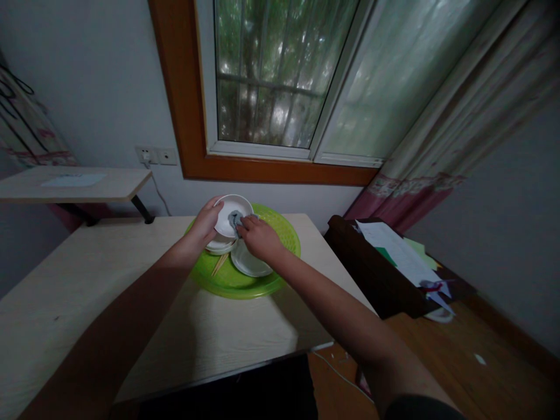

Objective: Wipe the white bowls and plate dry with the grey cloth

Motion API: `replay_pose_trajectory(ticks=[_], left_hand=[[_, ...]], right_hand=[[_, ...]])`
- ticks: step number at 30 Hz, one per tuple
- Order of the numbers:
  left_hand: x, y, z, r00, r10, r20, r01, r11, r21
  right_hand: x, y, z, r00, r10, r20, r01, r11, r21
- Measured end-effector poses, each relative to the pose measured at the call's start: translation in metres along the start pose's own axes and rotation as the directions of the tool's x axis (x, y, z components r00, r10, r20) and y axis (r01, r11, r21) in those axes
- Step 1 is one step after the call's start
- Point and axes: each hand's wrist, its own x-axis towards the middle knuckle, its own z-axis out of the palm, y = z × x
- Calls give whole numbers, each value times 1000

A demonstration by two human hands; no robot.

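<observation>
Both arms reach forward and converge, the hands close together but apart. The bare left forearm slants up from the lower left corner, its lower part in shadow. The bare left hand turns its palm inward in a gripping pose, thumb extended on top, the other fingers mostly hidden. The bare right forearm comes diagonally from the lower right, where a dark fabric sleeve shows at the bottom edge. The bare right hand lies back upward, its fingers bunched in a pinch and directed toward the left hand.
</observation>
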Motion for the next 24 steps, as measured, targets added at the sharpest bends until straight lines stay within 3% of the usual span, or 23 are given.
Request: replay_pose_trajectory(ticks=[4,7,9,11,14,15,17,20,24], left_hand=[[-3,1,-2,1000,-6,28,7,1000,-14],[-3,0,-8,1000,10,-5,-10,1000,6],[-3,-1,-12,999,6,-35,-5,1000,23],[-5,-1,-15,999,-3,-48,4,1000,25],[-8,0,-14,999,-14,-39,14,1000,7],[-10,0,-12,999,-14,-36,14,1000,0],[-11,-2,-8,1000,-5,-22,5,1000,-9],[-12,-6,-2,1000,16,-3,-16,1000,-3],[-11,-8,2,999,36,3,-37,999,34]], right_hand=[[-7,16,0,995,-3,-95,8,999,52],[-11,31,3,974,176,-146,-146,970,195],[-12,43,7,922,350,-166,-267,884,383],[-11,53,13,840,527,-127,-335,689,643],[-8,55,22,714,694,89,-309,198,930],[-6,51,24,693,700,172,-269,29,963],[-5,40,27,722,634,276,-205,-185,961],[-1,18,29,814,451,367,-243,-310,919],[8,4,36,758,451,470,-312,-382,870]])
